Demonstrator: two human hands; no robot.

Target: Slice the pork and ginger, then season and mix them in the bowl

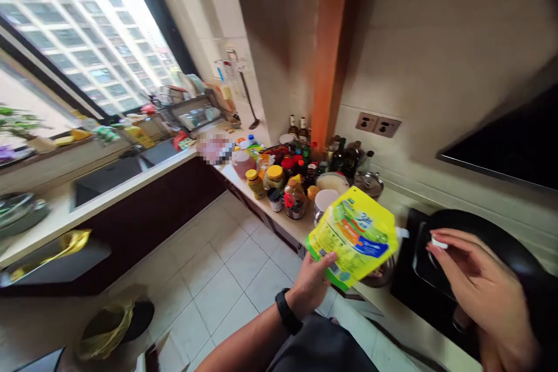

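Observation:
My left hand (pixel 310 285) grips a yellow-green spout pouch (pixel 352 238) by its lower corner, holding it tilted over the counter edge. The pouch's white spout (pixel 401 233) points right and shows no cap. My right hand (pixel 479 285) pinches a small white cap (pixel 439 242) between its fingertips, a short way from the spout. Both hands are above a black pan (pixel 479 244) on a black stove, and the right hand partly covers the pan. A black band (pixel 288 311) circles my left wrist.
Bottles, jars and a lidded pot (pixel 368 183) crowd the counter (pixel 279 203) behind the pouch, below a wall socket (pixel 377 125). A black sink (pixel 107 177) and dish rack (pixel 192 113) stand under the window at left. White floor tiles (pixel 222 279) lie below.

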